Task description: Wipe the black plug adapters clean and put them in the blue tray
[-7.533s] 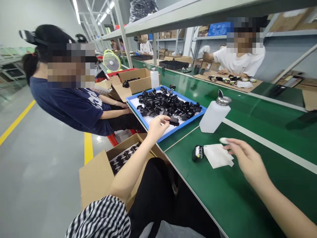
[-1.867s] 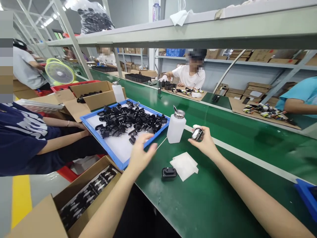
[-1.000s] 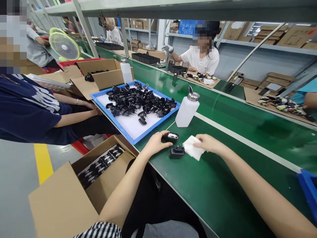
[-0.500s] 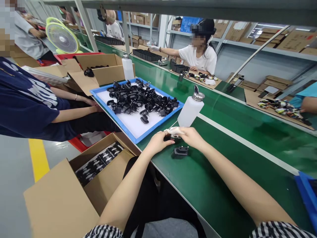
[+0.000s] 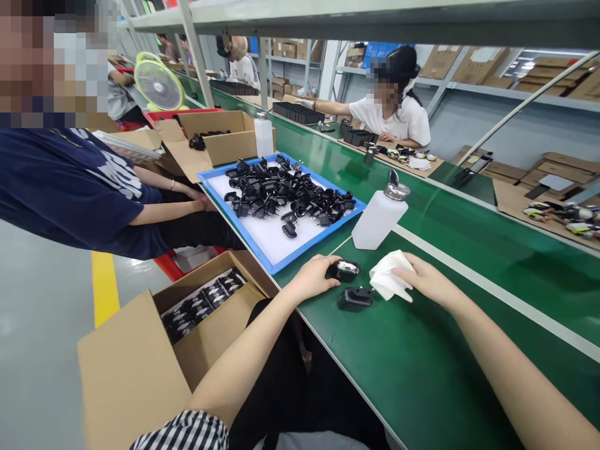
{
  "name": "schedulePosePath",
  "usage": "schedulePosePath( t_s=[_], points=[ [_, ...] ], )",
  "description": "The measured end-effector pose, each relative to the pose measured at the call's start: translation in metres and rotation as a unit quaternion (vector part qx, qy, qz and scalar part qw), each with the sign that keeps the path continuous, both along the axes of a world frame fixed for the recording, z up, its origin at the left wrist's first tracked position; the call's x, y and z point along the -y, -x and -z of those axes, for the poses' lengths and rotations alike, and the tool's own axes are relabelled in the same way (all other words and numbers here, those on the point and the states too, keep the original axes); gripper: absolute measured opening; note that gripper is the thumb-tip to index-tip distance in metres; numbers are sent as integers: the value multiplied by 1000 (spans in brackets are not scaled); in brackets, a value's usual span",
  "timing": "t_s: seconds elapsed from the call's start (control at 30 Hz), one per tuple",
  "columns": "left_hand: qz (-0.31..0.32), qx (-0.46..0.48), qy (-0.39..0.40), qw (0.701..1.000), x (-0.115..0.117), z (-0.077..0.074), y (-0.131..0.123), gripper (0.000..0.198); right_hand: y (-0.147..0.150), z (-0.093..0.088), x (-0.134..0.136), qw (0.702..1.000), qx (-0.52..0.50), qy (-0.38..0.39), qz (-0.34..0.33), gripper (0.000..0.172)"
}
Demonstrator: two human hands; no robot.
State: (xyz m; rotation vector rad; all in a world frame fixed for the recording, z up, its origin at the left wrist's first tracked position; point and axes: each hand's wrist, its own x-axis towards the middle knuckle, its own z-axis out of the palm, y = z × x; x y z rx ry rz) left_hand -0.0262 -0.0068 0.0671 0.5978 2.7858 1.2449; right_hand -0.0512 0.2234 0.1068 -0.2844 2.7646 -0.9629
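Observation:
My left hand [image 5: 315, 279] is closed on a black plug adapter [image 5: 345, 269], whose pale end with small parts faces up and right. In my right hand [image 5: 429, 278] a crumpled white cloth [image 5: 390, 275] is pinched, held just above the green bench and apart from the adapter. Another black plug adapter [image 5: 355, 299] lies on the bench between the hands, its pins pointing up and right. Behind them stands a white dispenser bottle [image 5: 380, 219] with a metal top, its lid flipped up.
A blue-rimmed tray [image 5: 272, 265] heaped with black plug adapters [image 5: 281, 187] lies ahead on the left. Below the bench edge, an open carton [image 5: 126, 369] holds packed black pieces. A person in a navy shirt [image 5: 70, 194] sits at left; another works across the bench [image 5: 497, 287].
My right hand has drawn the cloth away to the right, off the adapter in my left hand. The camera view has swung a little to the left.

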Motion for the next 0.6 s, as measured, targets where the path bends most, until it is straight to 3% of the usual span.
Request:
schedulePosePath(
  t_s=[0.07,0.13,0.23,0.3,0.37,0.47,0.6],
  points=[
    [-15,-5,-10,1000,6,-4,-2,44,4,6,-4,992,-112,-36,53,54],
    [-78,-5,-17,997,17,-12,-1,39,6,17,-7,975,-196,-33,105,53],
    [-223,-43,11,974,36,-28,10,31,4,32,-9,968,-214,-15,132,41],
    [-285,-62,43,956,50,-36,23,31,3,36,-10,971,-208,-21,119,37],
    [-293,-35,61,953,63,-38,38,33,0,36,-10,971,-211,-27,108,36],
    [-253,7,61,966,76,-32,55,28,-4,29,-7,966,-238,-26,98,34],
    [-216,8,57,975,78,-25,61,15,-6,13,10,959,-268,16,86,28]
  ],
)
